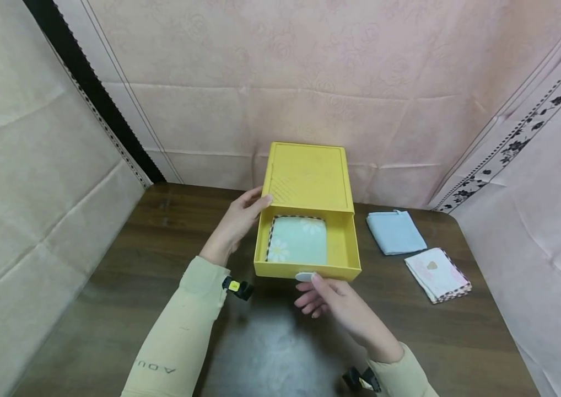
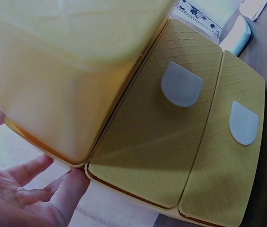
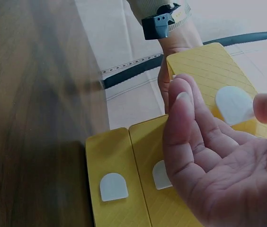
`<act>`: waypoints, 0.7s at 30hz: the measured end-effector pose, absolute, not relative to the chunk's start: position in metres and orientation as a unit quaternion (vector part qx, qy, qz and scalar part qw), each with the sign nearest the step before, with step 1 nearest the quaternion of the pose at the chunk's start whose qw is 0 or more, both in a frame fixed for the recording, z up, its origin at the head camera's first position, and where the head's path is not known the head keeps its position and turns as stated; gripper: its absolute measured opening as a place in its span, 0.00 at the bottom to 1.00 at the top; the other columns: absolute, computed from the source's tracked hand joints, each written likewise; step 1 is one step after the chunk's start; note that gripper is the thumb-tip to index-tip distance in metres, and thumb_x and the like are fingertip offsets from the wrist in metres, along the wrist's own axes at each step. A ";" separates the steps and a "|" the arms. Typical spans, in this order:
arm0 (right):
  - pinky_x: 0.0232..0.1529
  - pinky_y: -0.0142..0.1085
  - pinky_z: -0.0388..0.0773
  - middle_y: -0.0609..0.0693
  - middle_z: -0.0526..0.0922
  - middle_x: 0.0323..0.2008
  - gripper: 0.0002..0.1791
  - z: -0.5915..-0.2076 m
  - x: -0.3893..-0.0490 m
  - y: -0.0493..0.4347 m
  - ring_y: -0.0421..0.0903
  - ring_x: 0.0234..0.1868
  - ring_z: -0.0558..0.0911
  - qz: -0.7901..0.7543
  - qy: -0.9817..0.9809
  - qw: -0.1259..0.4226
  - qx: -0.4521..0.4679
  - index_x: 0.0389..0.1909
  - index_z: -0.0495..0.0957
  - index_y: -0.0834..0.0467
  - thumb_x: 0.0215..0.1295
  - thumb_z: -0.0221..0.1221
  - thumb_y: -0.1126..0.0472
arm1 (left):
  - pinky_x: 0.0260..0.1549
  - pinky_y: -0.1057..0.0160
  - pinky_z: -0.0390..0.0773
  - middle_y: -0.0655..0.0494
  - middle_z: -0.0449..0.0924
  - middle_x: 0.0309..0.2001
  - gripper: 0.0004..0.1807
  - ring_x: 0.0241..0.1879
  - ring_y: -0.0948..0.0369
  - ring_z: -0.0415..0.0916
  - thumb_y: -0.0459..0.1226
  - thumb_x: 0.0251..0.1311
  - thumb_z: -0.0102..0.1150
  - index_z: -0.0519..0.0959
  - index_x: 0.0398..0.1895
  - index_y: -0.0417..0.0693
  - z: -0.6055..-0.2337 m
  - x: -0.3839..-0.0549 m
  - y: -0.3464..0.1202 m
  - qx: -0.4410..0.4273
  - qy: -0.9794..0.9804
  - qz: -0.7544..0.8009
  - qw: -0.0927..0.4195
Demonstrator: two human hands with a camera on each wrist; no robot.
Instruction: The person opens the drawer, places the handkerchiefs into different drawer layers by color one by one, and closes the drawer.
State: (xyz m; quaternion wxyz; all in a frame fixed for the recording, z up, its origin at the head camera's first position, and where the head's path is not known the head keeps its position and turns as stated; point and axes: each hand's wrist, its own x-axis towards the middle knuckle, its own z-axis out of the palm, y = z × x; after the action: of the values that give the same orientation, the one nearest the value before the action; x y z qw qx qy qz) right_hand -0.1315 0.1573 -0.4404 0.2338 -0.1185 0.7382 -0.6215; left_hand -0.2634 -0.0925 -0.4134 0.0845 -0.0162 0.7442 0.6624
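Note:
A yellow drawer box (image 1: 309,177) stands against the back cloth with its top drawer (image 1: 342,242) pulled out. Inside that drawer lies a folded mint-green cloth (image 1: 300,242) with white flowers and a checked edge. My left hand (image 1: 241,219) rests against the left side of the box, thumb near its front top edge. In the left wrist view the left fingers (image 2: 72,191) are fairly straight along the side. At the drawer's front is my right hand (image 1: 335,303), its thumb at the white tab handle (image 1: 303,276). The other right fingers are loosely bent below the tab, apart from it.
To the right of the box lie a folded light-blue cloth (image 1: 395,232) and a folded white cloth (image 1: 438,274) with a checked edge. Two lower drawers (image 2: 147,137) are closed, each with a white tab. Cloth curtains (image 1: 280,82) border the dark wooden table (image 1: 151,314).

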 end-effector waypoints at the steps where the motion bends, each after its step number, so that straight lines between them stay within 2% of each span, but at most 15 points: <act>1: 0.41 0.43 0.81 0.59 0.85 0.40 0.34 -0.440 -0.131 0.157 0.54 0.40 0.83 -0.623 0.737 0.234 -0.118 0.52 0.78 0.67 0.76 0.40 0.40 | 0.62 0.48 0.66 0.57 0.66 0.63 0.42 0.59 0.56 0.69 0.66 0.53 0.59 0.63 0.70 0.67 -0.413 -0.264 -0.093 -0.017 0.744 0.662 0.085; 8: 0.39 0.42 0.81 0.60 0.85 0.38 0.32 -0.439 -0.135 0.156 0.54 0.39 0.82 -0.641 0.728 0.217 -0.106 0.52 0.78 0.67 0.76 0.41 0.42 | 0.61 0.49 0.67 0.58 0.66 0.63 0.43 0.60 0.57 0.68 0.68 0.50 0.59 0.64 0.70 0.68 -0.412 -0.264 -0.094 -0.019 0.747 0.659 0.087; 21: 0.38 0.40 0.80 0.59 0.85 0.36 0.34 -0.435 -0.141 0.151 0.54 0.38 0.82 -0.631 0.747 0.192 -0.082 0.51 0.79 0.67 0.74 0.43 0.39 | 0.61 0.51 0.68 0.58 0.66 0.62 0.42 0.59 0.57 0.68 0.67 0.51 0.60 0.65 0.69 0.67 -0.414 -0.264 -0.093 -0.015 0.740 0.667 0.088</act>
State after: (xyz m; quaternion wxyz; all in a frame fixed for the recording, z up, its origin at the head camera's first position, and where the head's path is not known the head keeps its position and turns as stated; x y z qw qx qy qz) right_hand -0.1411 0.1514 -0.4353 0.1922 -0.0817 0.7470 -0.6312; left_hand -0.2643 -0.0934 -0.4138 0.0884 -0.0153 0.7397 0.6669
